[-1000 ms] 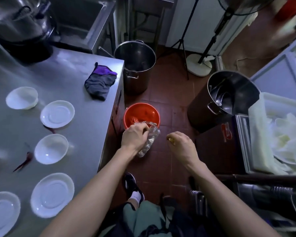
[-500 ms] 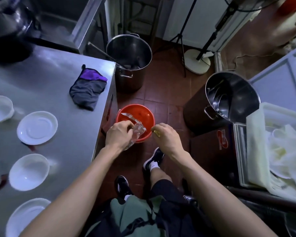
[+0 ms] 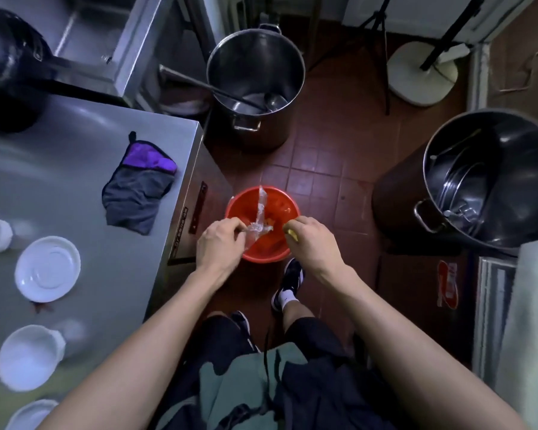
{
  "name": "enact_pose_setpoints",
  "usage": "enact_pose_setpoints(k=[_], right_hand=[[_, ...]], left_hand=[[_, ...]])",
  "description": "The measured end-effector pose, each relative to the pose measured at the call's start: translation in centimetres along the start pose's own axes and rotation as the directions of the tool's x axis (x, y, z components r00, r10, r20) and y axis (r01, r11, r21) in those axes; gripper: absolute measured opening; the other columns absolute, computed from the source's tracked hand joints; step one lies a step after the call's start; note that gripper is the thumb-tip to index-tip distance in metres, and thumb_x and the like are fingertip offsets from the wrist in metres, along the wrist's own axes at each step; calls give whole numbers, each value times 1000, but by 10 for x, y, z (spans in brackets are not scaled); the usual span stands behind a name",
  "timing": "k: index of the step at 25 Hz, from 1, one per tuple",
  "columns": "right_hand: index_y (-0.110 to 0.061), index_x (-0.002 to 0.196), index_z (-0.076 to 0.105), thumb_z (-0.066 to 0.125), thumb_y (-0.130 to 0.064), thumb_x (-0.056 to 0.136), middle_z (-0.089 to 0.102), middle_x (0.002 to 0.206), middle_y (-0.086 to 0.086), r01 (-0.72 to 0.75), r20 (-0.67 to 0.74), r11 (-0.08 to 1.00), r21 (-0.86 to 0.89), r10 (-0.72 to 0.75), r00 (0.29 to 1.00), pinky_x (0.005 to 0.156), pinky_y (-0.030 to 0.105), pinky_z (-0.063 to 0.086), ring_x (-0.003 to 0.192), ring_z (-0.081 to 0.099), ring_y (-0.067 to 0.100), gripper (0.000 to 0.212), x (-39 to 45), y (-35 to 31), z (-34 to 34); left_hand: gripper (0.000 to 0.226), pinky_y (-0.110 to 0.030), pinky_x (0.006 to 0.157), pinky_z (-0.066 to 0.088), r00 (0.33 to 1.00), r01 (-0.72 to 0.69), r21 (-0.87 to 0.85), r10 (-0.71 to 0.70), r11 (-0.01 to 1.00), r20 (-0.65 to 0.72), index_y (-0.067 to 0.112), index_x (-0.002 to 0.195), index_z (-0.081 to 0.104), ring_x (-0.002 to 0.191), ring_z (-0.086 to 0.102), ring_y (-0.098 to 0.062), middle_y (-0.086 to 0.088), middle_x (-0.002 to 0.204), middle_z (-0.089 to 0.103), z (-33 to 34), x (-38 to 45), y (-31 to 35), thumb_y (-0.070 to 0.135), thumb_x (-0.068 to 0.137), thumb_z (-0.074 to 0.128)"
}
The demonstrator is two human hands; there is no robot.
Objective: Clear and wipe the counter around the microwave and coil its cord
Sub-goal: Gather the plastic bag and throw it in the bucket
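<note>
Wrapper (image 3: 259, 218) pinched in left hand (image 3: 219, 245), long axis pointing away — bucket (image 3: 263, 225) directly beneath; right hand (image 3: 313, 240) alongside pinched yellow scrap (image 3: 292, 233).

Both hands are above a red bucket (image 3: 263, 225) on the tiled floor. The left hand (image 3: 219, 245) pinches a clear plastic wrapper (image 3: 258, 220); the right hand (image 3: 312, 243) holds a small yellow piece (image 3: 291, 233). A grey-purple cloth (image 3: 140, 187) lies on the steel counter (image 3: 75, 181) beside white plates (image 3: 47, 268).

I hold a crumpled strip of clear plastic wrap (image 3: 259, 216) over the round orange plastic bucket (image 3: 263, 225) on the tiled floor; a small yellow scrap (image 3: 292, 233), perhaps food, sits above its rim.
</note>
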State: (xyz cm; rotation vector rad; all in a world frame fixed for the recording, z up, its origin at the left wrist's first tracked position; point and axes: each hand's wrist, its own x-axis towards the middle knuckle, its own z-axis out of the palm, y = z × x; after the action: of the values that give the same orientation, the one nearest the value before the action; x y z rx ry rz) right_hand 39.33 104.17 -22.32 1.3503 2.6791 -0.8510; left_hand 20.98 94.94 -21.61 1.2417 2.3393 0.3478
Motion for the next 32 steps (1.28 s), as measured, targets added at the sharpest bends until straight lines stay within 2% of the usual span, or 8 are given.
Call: enact_pose_setpoints(k=[6,10,14,19,23,24,27,32], right_hand=[[-18,116,68,56,-20,95,67,108,2,-26,175,1000,12,23,984,79,42,50,101,60,28,25,27,52,32],[-24,118,67,52,-22,95,66,108,-2,-81,243,997,12,75,967,80,39,49,102,59,24,27,51,73,72],[-22,110,69,58,-24,95,65,103,-3,-203,249,977,57,183,951,74,36,47,100,58,24,19,92,100,131],[-19,110,69,60,-20,93,67,106,-1,-240,222,965,106,213,952,79,38,51,103,60,25,19,140,132,197],[-19,111,69,59,-20,93,67,108,-1,-245,240,962,120,211,948,80,38,51,105,60,25,20,166,151,247],[-20,110,69,59,-21,94,66,108,-2,-254,243,959,127,218,945,80,38,51,105,60,25,19,170,155,257],[-22,109,69,58,-21,93,66,108,-4,-284,231,948,140,248,941,80,39,52,104,60,23,18,180,166,282],[-24,105,69,60,-21,92,66,103,-3,-310,200,937,162,277,940,77,42,54,99,61,24,16,197,177,314]], left_hand=[[5,-31,70,52,991,126,-68,-122,990,61,31,89,68,77,64,-16,13,84,68,49,49,0,27,85,68],[5,-30,71,51,985,157,-146,-143,977,99,29,85,69,77,65,-17,12,85,71,90,95,-13,24,84,70],[4,-35,70,55,967,225,-190,-194,956,168,28,83,70,74,65,-15,11,79,70,153,145,-43,24,84,70],[5,-33,71,56,972,201,-232,-166,952,165,25,85,73,74,66,-8,13,79,71,225,194,-79,21,85,71],[8,-12,63,50,967,238,-254,-205,937,151,27,84,73,67,65,-2,15,77,70,271,220,-116,20,85,72],[9,-11,61,50,964,246,-268,-208,932,163,28,83,73,64,65,-1,15,75,70,279,224,-122,19,85,71],[10,-25,65,55,959,254,-312,-197,915,204,26,82,74,62,67,-5,12,75,71,306,232,-139,17,84,72],[10,-8,69,47,970,191,-297,-134,936,201,27,83,76,76,64,0,17,80,70,345,246,-162,18,84,74]])
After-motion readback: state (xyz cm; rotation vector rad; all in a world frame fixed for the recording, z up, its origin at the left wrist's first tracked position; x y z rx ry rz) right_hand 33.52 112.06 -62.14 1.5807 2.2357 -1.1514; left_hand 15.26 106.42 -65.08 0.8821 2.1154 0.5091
